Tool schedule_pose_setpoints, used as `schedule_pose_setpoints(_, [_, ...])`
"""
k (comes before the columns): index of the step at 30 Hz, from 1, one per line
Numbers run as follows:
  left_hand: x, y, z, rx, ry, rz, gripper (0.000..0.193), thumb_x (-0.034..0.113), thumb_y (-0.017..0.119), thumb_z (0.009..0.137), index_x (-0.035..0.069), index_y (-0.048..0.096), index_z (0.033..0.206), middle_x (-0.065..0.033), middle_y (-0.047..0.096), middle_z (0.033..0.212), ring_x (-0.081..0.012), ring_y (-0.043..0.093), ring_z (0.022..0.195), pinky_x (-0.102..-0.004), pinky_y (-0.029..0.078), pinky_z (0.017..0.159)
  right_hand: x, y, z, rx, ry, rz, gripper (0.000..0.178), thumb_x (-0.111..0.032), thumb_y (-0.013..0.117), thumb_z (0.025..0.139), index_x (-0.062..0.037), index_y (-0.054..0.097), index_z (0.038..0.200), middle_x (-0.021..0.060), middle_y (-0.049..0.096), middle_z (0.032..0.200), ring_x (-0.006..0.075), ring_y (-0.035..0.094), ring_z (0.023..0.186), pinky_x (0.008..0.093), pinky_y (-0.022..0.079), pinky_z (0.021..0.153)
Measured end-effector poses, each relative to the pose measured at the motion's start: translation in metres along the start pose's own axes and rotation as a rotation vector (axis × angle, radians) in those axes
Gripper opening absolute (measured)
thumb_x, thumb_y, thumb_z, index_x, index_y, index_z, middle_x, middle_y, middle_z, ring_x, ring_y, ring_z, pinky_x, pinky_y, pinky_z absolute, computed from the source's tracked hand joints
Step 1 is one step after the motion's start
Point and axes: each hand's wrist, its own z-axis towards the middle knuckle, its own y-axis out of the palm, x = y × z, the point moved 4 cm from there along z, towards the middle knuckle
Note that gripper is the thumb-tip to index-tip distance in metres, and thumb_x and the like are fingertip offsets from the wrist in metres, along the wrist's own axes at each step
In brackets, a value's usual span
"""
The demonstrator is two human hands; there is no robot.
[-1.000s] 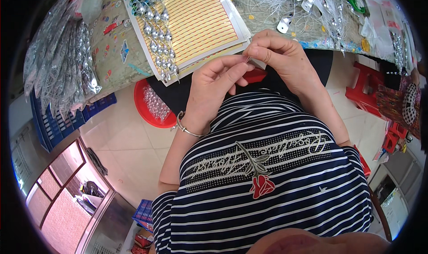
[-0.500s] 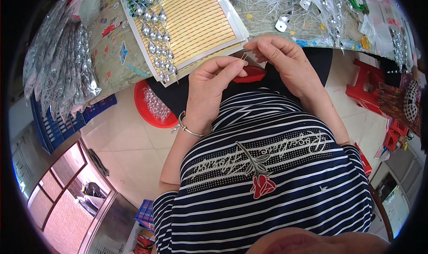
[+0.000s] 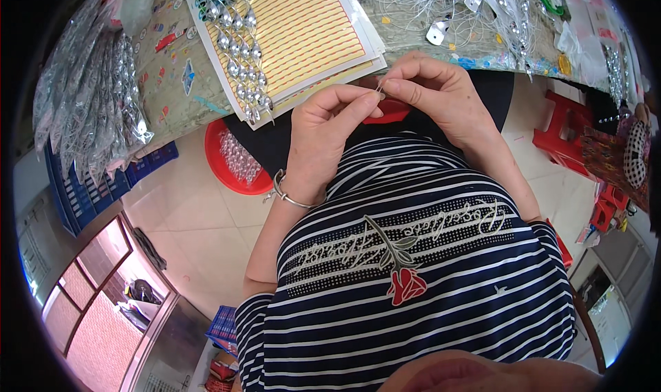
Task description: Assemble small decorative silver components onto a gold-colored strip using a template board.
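Note:
My left hand (image 3: 332, 120) pinches a small, thin wire-like piece (image 3: 379, 88) between thumb and forefinger, over my lap near the table edge. My right hand (image 3: 435, 92) meets it from the other side, thumb and forefinger closed at the same spot; what exactly they grip is too small to make out. Just beyond the left hand lies a stack of sheets (image 3: 310, 30) with red and yellow lines. Silvery twisted spiral pieces with shiny beads (image 3: 237, 48) run along the stack's left side. A red basin (image 3: 391, 110) is partly visible beneath my hands.
Bagged silver spirals (image 3: 93, 96) hang over the table's left edge. Clear threads and silver pieces (image 3: 475, 6) lie at the far right of the table (image 3: 165, 82). A red bowl of clear beads (image 3: 215, 159) is at the lower left, with a blue crate (image 3: 82, 199) beyond it. Red stools (image 3: 561, 141) stand to the right.
My right hand has come in toward the left, its thumb and forefinger now closed at the left fingertips. The left hand has barely moved.

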Motion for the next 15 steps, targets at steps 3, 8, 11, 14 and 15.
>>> schedule_pose_setpoints(3, [-0.0011, -0.0014, -0.0004, -0.011, -0.037, 0.069, 0.015, 0.012, 0.065, 0.085, 0.001, 0.067, 0.095, -0.0039, 0.067, 0.082, -0.0056, 0.059, 0.074, -0.0176, 0.044, 0.062, 0.0018, 0.0013, 0.0008, 0.011, 0.015, -0.028, 0.008, -0.007, 0.063, 0.085, -0.0003, 0.065, 0.089, 0.0000, 0.059, 0.088, 0.0079, 0.058, 0.085, 0.0209, 0.046, 0.079])
schedule_pose_setpoints(8, [0.0004, 0.0019, -0.0007, -0.010, 0.026, 0.100, 0.009, 0.010, 0.063, 0.085, 0.002, 0.067, 0.089, -0.0039, 0.067, 0.079, -0.0023, 0.046, 0.060, -0.0158, 0.035, 0.054, 0.0014, 0.0033, 0.0002, 0.002, -0.005, -0.089, 0.008, -0.007, 0.063, 0.086, -0.0005, 0.065, 0.089, -0.0004, 0.058, 0.087, 0.0073, 0.057, 0.084, 0.0206, 0.046, 0.078])
schedule_pose_setpoints(11, [0.0016, 0.0024, -0.0011, -0.033, 0.032, 0.019, 0.009, 0.009, 0.064, 0.085, 0.002, 0.067, 0.090, -0.0040, 0.067, 0.080, -0.0029, 0.049, 0.063, -0.0167, 0.037, 0.057, -0.0010, 0.0050, -0.0001, -0.002, 0.012, -0.082, 0.008, -0.008, 0.063, 0.086, -0.0007, 0.065, 0.089, -0.0005, 0.058, 0.087, 0.0071, 0.057, 0.084, 0.0205, 0.046, 0.079])
schedule_pose_setpoints(14, [-0.0032, 0.0007, -0.0004, -0.030, 0.049, 0.009, 0.010, 0.009, 0.064, 0.085, 0.002, 0.067, 0.091, -0.0032, 0.066, 0.080, -0.0037, 0.052, 0.068, -0.0171, 0.038, 0.060, -0.0012, 0.0055, -0.0006, -0.013, 0.030, -0.050, 0.011, -0.010, 0.061, 0.087, -0.0007, 0.066, 0.090, -0.0005, 0.059, 0.088, 0.0074, 0.057, 0.086, 0.0207, 0.045, 0.081])
schedule_pose_setpoints(15, [-0.0019, 0.0008, -0.0005, -0.031, 0.049, 0.008, 0.010, 0.009, 0.064, 0.085, 0.002, 0.067, 0.091, -0.0032, 0.066, 0.080, -0.0037, 0.052, 0.068, -0.0171, 0.038, 0.060, -0.0011, 0.0045, -0.0006, -0.013, 0.035, -0.031, 0.012, -0.011, 0.061, 0.088, -0.0007, 0.066, 0.091, -0.0004, 0.059, 0.088, 0.0077, 0.057, 0.088, 0.0209, 0.044, 0.082])
